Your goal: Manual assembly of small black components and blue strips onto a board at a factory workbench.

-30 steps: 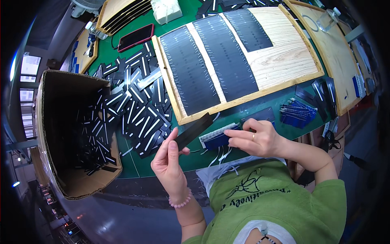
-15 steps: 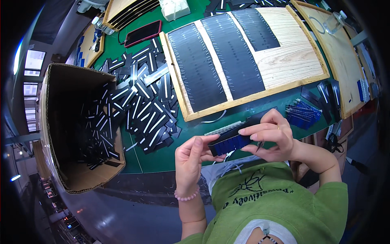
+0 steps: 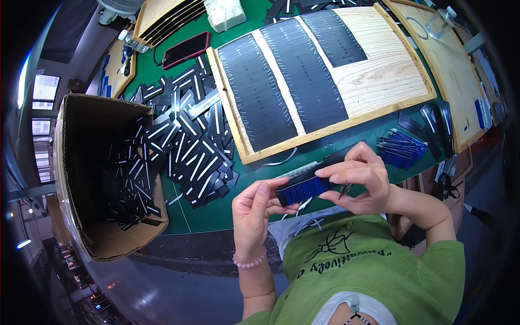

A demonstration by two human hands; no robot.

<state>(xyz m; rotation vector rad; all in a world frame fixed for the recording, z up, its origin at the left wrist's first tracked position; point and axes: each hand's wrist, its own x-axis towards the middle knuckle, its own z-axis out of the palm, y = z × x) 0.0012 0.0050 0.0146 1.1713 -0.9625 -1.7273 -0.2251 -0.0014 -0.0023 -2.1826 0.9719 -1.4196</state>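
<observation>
Pinched at its ends between the left hand [image 3: 250,214] and the right hand [image 3: 362,180], a glossy blue strip [image 3: 303,190] shows narrow rectangular segments edged in black; beyond both hands lies a pale, grained wooden tray [image 3: 387,89]

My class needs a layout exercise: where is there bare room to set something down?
Bare: the tray, right of and below the shortest black column; green table between black pile and left hand; a gap between phone, white block and tray. Crowded: around the held blue pieces by the right hand; left of the tray, where the pile enters the box.
</observation>
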